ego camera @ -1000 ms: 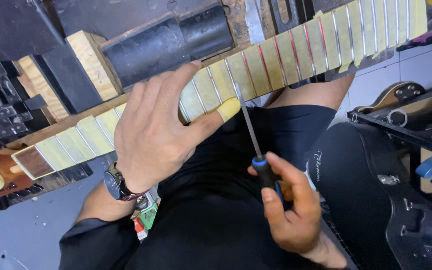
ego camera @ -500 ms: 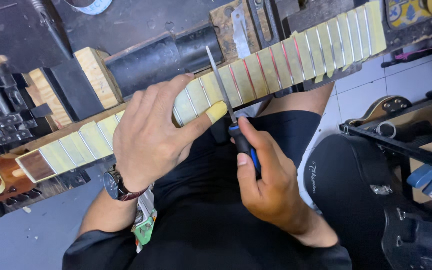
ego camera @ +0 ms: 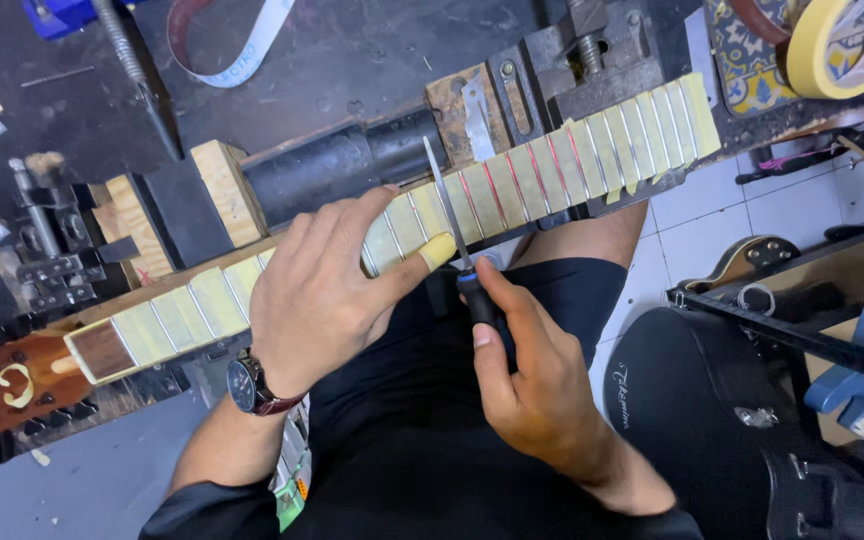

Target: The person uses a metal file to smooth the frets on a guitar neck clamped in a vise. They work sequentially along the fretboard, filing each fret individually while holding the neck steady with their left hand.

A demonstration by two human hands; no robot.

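1. Head view: your left hand point(ego camera: 317, 290) lies palm-down over the guitar neck point(ego camera: 422, 220), fingers curled over its far edge and the thumb, tipped with yellowish tape, stretched along its near edge, so it grips the neck.
2. Your right hand point(ego camera: 532, 375) is closed around the dark handle of a thin metal file point(ego camera: 449, 205), with the index finger laid along the handle.
3. The file's blade stands across the neck, just beside your left thumb tip, lying over a fret.
4. The neck runs from lower left to upper right across your lap, its wood between the frets covered in pale tape strips, some edged red.
5. The neck rests against a black padded block point(ego camera: 342, 170) and wooden blocks point(ego camera: 222, 190) on the dark workbench point(ego camera: 352, 60).
6. The brown headstock point(ego camera: 12, 385) shows at the far left.
7. A wristwatch point(ego camera: 249, 385) sits on your left wrist.
8. A roll of yellow tape point(ego camera: 832, 40) lies at the top right, and a black guitar case point(ego camera: 712, 410) is on the floor by your right side.
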